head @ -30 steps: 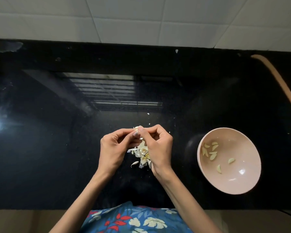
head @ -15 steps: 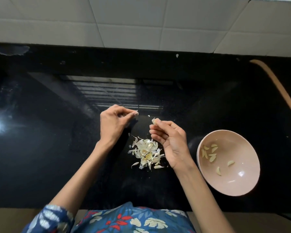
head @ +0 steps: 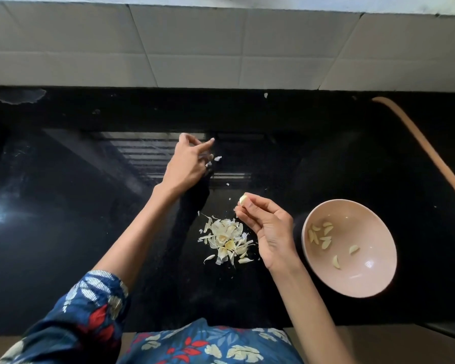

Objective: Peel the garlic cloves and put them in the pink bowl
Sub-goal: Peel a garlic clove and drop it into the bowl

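The hands are well apart. The right hand (head: 269,232) pinches a peeled garlic clove (head: 243,199) between thumb and fingertips, above the heap of papery skins (head: 226,239) on the black counter (head: 63,206) and left of the pink bowl (head: 368,227) – seven or so cloves (head: 323,236) lie inside. The left hand (head: 187,164) is raised farther back, fingers loose, gripping nothing – a skin scrap (head: 217,158) just beside its fingertips

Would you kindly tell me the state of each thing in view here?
Left hand: lifted, fingers loosely spread, peel scrap beside them.
Right hand: pinches the clove.
Clove: peeled, held aloft.
Bowl: upright, several peeled cloves inside.
Peels: heaped on counter.
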The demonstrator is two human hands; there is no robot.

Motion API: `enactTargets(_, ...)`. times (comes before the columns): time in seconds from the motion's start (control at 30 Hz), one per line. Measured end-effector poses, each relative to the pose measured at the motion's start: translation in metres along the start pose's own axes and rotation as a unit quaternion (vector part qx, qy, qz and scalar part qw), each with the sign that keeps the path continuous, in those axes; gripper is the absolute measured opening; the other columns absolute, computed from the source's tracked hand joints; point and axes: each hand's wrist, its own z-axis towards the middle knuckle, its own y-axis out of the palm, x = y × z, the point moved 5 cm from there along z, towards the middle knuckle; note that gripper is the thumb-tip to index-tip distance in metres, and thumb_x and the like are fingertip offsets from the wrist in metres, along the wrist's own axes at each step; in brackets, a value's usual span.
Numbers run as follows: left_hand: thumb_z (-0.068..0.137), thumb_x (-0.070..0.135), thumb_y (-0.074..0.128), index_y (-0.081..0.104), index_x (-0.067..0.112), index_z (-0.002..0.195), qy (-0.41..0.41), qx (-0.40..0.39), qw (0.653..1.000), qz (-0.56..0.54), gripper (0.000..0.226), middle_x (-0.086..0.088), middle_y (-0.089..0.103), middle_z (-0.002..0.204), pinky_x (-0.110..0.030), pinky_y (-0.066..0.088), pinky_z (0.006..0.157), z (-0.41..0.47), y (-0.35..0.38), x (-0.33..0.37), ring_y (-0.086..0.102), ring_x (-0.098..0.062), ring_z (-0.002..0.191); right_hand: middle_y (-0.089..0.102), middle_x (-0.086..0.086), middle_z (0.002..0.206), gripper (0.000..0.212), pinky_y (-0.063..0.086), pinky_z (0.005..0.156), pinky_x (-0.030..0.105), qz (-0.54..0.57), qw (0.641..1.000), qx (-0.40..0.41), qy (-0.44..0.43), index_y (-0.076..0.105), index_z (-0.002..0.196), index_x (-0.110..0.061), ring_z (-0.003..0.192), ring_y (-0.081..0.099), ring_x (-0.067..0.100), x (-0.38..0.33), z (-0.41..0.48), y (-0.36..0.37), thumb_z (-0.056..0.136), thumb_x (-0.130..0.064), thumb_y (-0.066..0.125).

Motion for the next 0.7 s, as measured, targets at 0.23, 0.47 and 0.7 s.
enactTargets(0.23,0.078,0.021,0.085,0.076,0.007,0.082,-0.077,0.109,0.979,-0.151,0.017,-0.003,0.071,0.065,-0.024,0.055,0.049,-0.005,-0.028,-0.002,0.064,-0.007,0.048,0.074,0.015,0.089,0.019,0.061,0.073,0.025,-0.013,1.0,-0.009,-0.004,0.076,0.097,0.0,0.074,0.071,0.021,-0.001,-0.001,0.0,0.081,0.01,0.071)
enactTargets(0.47,0.089,0.025,0.072,0.075,0.021,0.111,-0.031,-0.147,0.964,-0.221,0.023,0.004,0.076,0.103,-0.023,0.058,0.085,-0.07,-0.011,0.034,0.072,-0.012,0.094,0.076,0.015,0.086,0.014,0.059,0.074,0.026,-0.078,0.995,-0.011,-0.054,0.076,0.092,0.0,0.078,0.072,0.02,-0.008,-0.004,0.003,0.08,0.007,0.073)
enactTargets(0.7,0.072,0.015,0.085,0.077,0.005,0.093,-0.118,-0.097,0.908,-0.389,0.025,-0.012,0.078,0.087,-0.033,0.06,0.082,-0.118,0.004,0.039,0.076,-0.027,0.085,0.077,0.012,0.083,0.01,0.06,0.071,0.027,-0.152,0.984,-0.017,-0.088,0.077,0.087,-0.002,0.079,0.075,0.023,-0.006,-0.01,0.007,0.08,0.004,0.076)
